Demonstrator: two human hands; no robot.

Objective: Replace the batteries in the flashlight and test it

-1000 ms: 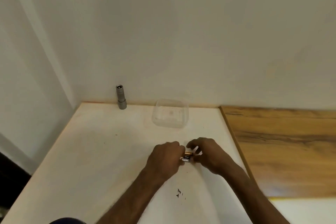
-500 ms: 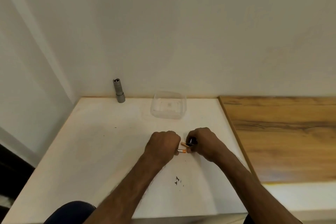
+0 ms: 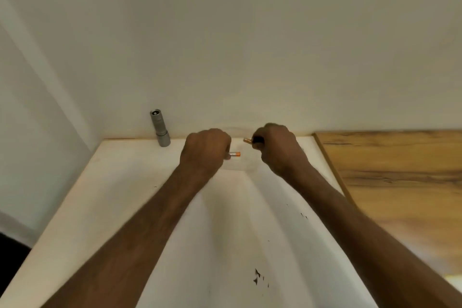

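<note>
Both arms reach forward over the white table [image 3: 105,207], hands raised near its far edge by the wall [image 3: 250,45].

The left hand [image 3: 205,151] is curled into a fist, knuckles up. Its grip is closed on a battery [image 3: 235,154], whose silver and orange end pokes out to the right, lying roughly level.

The right hand [image 3: 277,147] is also fisted, and its grip is closed on a second battery [image 3: 248,141]. Only the copper-coloured tip and a bit of dark body show at the left side of the fist, pointing toward the left hand. The two battery ends are near each other but apart, the right one a little higher in the view.

Between and behind the hands lies a clear tray [image 3: 240,165], faint and mostly hidden; only its pale outline shows on the table, and I cannot tell what is in it.

The flashlight [image 3: 160,127] stands on end at the table's far left corner, tilted slightly and leaning against the wall, well apart from both hands. It is grey metal, with its upper end showing a small round opening.

To the right, a wooden surface [image 3: 400,170] adjoins the table. A few dark specks [image 3: 257,276] mark the table near the viewer, between the forearms.
</note>
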